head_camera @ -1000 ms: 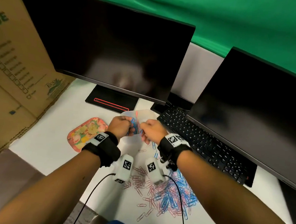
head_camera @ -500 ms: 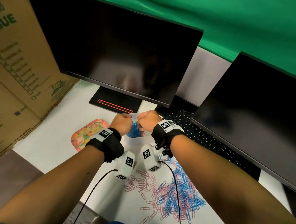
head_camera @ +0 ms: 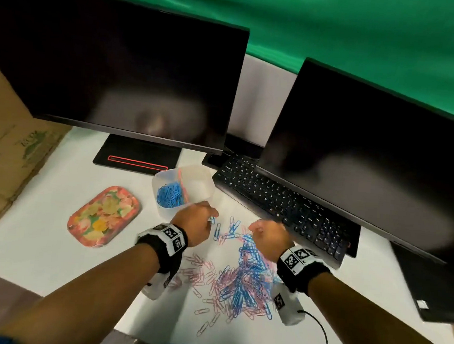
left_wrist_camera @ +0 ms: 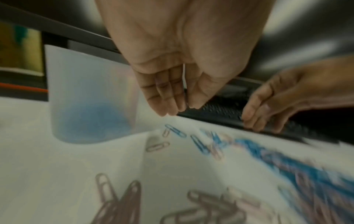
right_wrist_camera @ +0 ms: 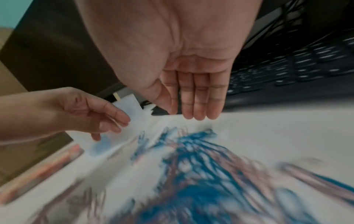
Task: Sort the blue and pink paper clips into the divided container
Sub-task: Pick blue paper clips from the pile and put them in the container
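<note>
**Mixed-up clips could land on the wrong side**

Both hands hang over the clips on the white worktop (head_camera: 41, 239). The left hand (head_camera: 194, 224) has a loose, empty grip, with its fingers (left_wrist_camera: 164, 98) nearly straight and pointing down at a few lone clips. The right hand (head_camera: 268, 239) is loose and empty too, just above the far end of the big pile of paper clips (head_camera: 242, 280).

The divided container (head_camera: 164, 210) stands just beyond the left hand, close to the keyboard (head_camera: 285, 208). Its left part holds a heap of blue clips (head_camera: 169, 194). A few pink clips (head_camera: 181, 182) lean along the wall in the middle. The right part looks nearly bare.

Here is what I think could go wrong. In the pile, blue and pink lie tangled together. A quick grab may bring up both colours, and a pink one could drop in with the blue. Clips also hook onto each other, so one may pull a friend along. The left hand is very near the container, and a bump could tip it or push it. The flowery tray (head_camera: 104, 215) lies off to the left, well out of the way.
</note>
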The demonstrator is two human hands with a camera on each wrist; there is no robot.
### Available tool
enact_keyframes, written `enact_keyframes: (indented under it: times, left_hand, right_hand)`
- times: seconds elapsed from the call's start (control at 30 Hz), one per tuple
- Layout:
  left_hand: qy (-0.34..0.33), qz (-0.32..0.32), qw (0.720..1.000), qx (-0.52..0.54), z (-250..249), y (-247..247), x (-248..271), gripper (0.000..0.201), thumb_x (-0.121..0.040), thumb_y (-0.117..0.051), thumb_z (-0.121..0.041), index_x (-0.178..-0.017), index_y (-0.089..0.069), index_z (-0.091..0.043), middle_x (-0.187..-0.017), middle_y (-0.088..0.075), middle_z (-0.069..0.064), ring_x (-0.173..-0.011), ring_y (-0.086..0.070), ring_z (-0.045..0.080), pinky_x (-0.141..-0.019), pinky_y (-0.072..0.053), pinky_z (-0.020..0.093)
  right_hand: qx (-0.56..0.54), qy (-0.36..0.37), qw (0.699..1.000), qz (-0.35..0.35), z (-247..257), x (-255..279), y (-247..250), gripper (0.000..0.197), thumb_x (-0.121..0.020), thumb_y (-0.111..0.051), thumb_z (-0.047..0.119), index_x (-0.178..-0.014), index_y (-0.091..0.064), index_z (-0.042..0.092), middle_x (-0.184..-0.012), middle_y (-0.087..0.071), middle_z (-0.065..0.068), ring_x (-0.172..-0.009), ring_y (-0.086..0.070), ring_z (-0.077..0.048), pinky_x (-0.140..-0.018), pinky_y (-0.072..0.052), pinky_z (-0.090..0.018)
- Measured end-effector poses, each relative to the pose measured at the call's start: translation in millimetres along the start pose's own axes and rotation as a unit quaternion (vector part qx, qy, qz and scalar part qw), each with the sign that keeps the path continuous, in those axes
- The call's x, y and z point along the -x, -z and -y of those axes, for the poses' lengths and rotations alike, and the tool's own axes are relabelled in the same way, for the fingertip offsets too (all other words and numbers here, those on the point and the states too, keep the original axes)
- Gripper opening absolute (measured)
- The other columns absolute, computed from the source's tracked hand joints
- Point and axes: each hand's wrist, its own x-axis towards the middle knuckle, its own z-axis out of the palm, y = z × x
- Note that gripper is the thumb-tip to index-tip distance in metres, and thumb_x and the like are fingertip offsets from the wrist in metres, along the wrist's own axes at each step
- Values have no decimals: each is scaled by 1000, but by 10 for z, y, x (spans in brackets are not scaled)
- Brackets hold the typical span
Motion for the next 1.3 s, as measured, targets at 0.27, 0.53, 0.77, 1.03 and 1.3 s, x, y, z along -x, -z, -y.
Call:
enact_keyframes:
  times: [0.27, 0.53, 0.77, 1.03, 1.3]
  left_hand:
    - [-93, 141, 951, -260, -73, -423, 181, 72, -92, -43, -27, -152, -8, -10, -161, -1, 12, -148, -4, 27, -116, -20, 47]
    - [-120, 152, 933, -305, 26, -543, 463, 70, -95, -35, -35, -153, -1, -17, -162, 6, 8, -148, 5, 32, -117, -1, 54]
    - [-117, 116, 951, -262, 77, -523, 471, 62, -91, -41, -31, -150, -24, -20, -160, -13, 5, -147, -11, 33, -117, -10, 50]
    - [25, -13, 990, -136, -74, -424, 251, 30, -91, -47, -27, -119, -59, -20, -117, -61, 4, -108, -54, 25, -88, -46, 36]
    - [152, 15, 982, -114, -50, -458, 23, 34, -92, -54, -36, -117, -55, -12, -117, -60, 9, -108, -57, 28, -87, -50, 38]
  right_hand:
    - [26, 28, 999, 10, -431, 309, -176, 35, -95, -45, 21, -126, -60, 18, -134, -58, -2, -123, -53, -21, -103, -41, -30]
    - [105, 100, 989, 13, -199, 88, -237, 47, -93, -45, 17, -138, -48, 25, -150, -39, 2, -136, -36, -21, -115, -30, -37]
    - [258, 185, 948, 26, 29, -77, -281, 59, -86, -49, 7, -142, -40, 21, -153, -32, -2, -138, -29, -24, -110, -28, -44]
    - [193, 171, 966, -4, -10, -143, -278, 35, -90, -49, 12, -121, -59, 27, -120, -61, 2, -113, -53, -18, -102, -39, -35]
    - [263, 247, 932, 19, 132, -251, -274, 32, -91, -53, 12, -116, -64, 27, -116, -57, -1, -110, -49, -20, -96, -43, -34]
